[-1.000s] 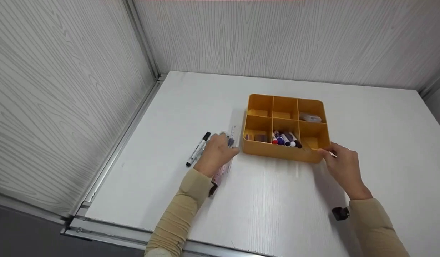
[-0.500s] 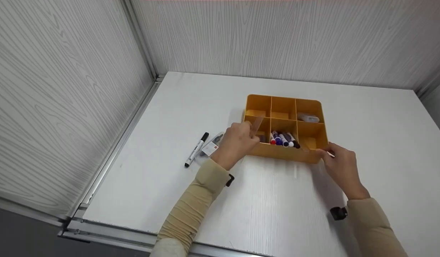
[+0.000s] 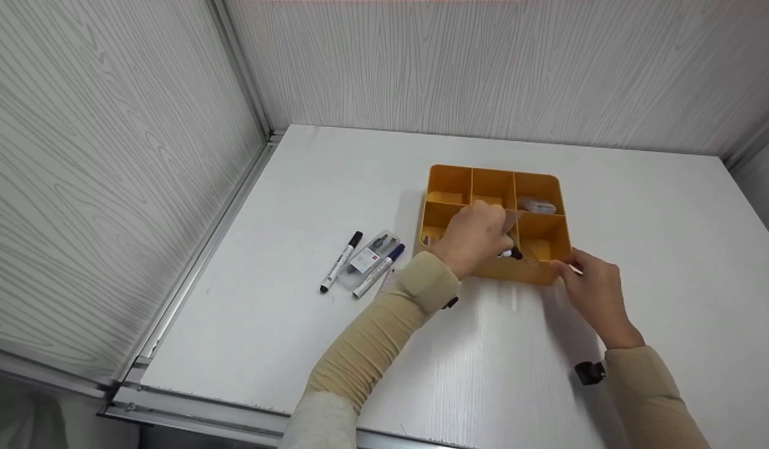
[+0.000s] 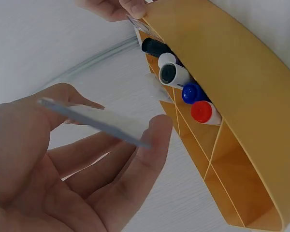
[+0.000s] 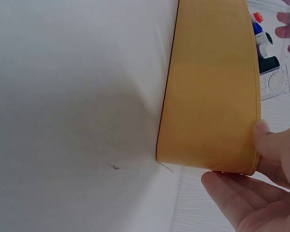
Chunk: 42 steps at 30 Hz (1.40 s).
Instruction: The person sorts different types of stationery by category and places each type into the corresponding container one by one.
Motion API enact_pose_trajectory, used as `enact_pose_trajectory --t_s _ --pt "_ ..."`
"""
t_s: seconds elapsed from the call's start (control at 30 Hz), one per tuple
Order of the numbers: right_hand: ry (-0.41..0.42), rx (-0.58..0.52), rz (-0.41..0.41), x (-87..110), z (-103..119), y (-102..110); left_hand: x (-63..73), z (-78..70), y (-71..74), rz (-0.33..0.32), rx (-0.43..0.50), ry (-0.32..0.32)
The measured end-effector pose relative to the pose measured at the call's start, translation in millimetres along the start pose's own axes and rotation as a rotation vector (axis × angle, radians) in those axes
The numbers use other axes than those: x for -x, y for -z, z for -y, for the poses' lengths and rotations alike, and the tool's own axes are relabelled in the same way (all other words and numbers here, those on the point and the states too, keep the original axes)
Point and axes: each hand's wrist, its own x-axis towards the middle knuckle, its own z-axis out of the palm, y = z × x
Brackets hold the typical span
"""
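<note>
In the head view I see the left hand [image 3: 476, 236] over the yellow box [image 3: 515, 273], pinching a thin flat piece [image 3: 512, 219], while the right hand [image 3: 595, 293] grips the box's near right corner; left of the box, a clear case [image 3: 365, 259] lies between 2 markers [image 3: 341, 262]. In the left wrist view the piece sits edge-on in a narrow grip, near 5 more markers [image 4: 176, 74] in the box. In the right wrist view the right thumb [image 5: 275, 143] presses the rim
</note>
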Motion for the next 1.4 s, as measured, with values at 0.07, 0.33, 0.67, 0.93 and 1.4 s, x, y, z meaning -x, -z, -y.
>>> enact_pose_trajectory --t_s 0.07,0.33,0.67,0.93,1.4 --pt "0.013 -0.006 -0.012 0.1 -0.3 0.4 -4.7 -7.3 -2.1 0.014 -0.030 -0.022" --pt "0.070 -0.011 -0.058 0.3 -1.2 1.5 -17.7 -32.9 -10.0 0.069 -0.083 -0.069" --pt "0.067 -0.021 -0.067 0.9 -2.1 1.0 -30.6 -66.2 -22.3 0.079 -0.241 -0.094" --pt "0.079 -0.018 -0.086 -0.1 -4.2 -0.2 -36.5 -78.4 -32.9 0.119 -0.297 -0.032" --pt "0.081 -0.002 -0.094 -1.0 -5.3 -2.9 -42.0 -84.3 -43.2 0.163 -0.402 -0.023"
